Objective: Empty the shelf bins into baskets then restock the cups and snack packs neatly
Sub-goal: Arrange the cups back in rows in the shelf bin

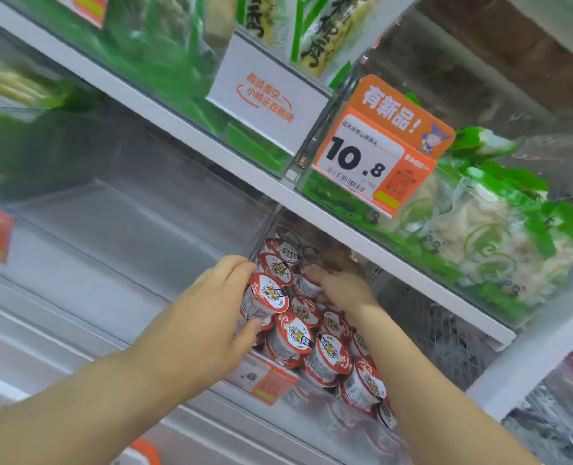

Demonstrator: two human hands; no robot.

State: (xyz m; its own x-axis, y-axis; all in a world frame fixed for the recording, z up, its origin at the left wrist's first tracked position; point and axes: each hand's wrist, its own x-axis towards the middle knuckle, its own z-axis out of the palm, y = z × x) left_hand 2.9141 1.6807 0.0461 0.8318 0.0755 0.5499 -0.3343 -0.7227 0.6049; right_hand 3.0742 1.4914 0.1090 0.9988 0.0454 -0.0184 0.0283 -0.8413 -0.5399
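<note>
Several small cups with red-and-white lids [325, 350] lie piled in a clear shelf bin [312, 417] on the middle shelf. My left hand [211, 317] grips one cup [265, 297] at the left side of the pile, thumb below it and fingers above. Deeper in the bin, my right hand [339, 280] reaches among the cups, its fingers curled round a cup [307, 285] at the back. To the left stands a clear bin [127, 223] with nothing in it.
The shelf above [278, 186] carries green-and-white snack packs [500, 229] in clear bins, with an orange 10.8 price tag [375, 152] and a white sign [265, 95] hanging in front. A small orange price label [265, 380] fronts the cup bin. Foil packs [560, 397] sit at lower right.
</note>
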